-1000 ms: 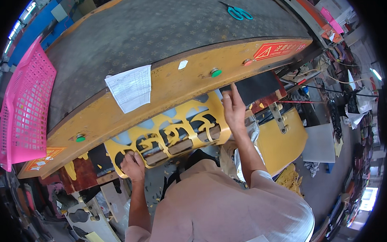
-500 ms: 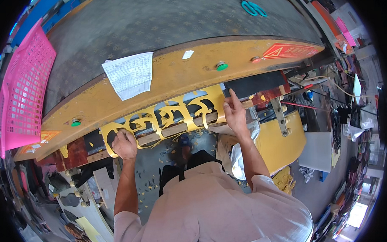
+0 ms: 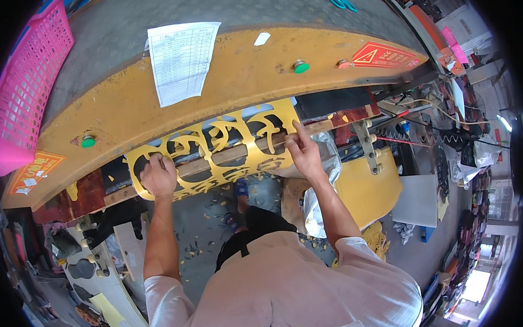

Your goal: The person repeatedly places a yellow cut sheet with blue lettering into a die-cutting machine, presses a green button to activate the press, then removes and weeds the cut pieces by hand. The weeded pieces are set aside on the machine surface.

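A yellow sheet [image 3: 250,150] with large cut-out openings lies across the wooden edge strip of a machine bed, its near part drooping over the front. Thin curled strips of the same yellow cross some of the openings. My left hand [image 3: 159,177] is closed on the sheet's left end, fingers curled over the rim of an opening. At the right end, my right hand [image 3: 305,156] grips the sheet's side edge between thumb and fingers. The far part of the sheet runs beneath the machine's orange-yellow beam [image 3: 241,66].
On the beam are green buttons [image 3: 301,67], a red warning label [image 3: 381,56] and a hanging paper sheet [image 3: 183,62]. A pink basket [image 3: 31,85] stands left; teal scissors [image 3: 341,1] lie on top. Yellow material [image 3: 369,188] hangs at right. Yellow scraps litter the floor [image 3: 205,214].
Both hands have drawn the yellow sheet toward me, so more of it hangs over the front edge. My right hand's fingers have closed in on its side edge. The view has shifted.
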`<state>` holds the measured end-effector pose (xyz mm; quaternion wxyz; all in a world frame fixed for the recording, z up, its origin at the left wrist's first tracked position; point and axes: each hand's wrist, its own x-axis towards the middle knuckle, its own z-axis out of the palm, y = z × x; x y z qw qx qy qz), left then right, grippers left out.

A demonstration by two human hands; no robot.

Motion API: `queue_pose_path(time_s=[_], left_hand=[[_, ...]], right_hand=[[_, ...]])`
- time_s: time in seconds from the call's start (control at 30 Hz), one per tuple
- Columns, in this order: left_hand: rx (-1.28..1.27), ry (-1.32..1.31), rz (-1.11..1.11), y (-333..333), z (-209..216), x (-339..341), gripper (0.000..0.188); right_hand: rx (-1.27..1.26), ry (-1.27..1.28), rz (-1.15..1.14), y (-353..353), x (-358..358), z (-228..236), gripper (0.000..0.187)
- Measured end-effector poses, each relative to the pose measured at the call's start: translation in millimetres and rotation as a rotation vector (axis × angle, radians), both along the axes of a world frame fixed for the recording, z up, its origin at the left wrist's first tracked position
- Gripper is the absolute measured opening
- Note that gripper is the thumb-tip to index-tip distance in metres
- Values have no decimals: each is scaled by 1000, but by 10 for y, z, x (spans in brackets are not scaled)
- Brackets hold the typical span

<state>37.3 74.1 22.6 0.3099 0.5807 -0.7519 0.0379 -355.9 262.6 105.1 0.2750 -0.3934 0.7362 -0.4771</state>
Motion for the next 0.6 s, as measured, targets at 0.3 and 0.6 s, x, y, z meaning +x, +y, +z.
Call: queue_pose_path(time_s=[0.3,0.6], left_hand=[[-6,-25,23,-219,17,-58,19],[77,23,-22,-237,-141,101,29]], right_hand=[[-254,481,-3,-888,-267,587,81],[-233,916,-63,-653,-926,-703,16]])
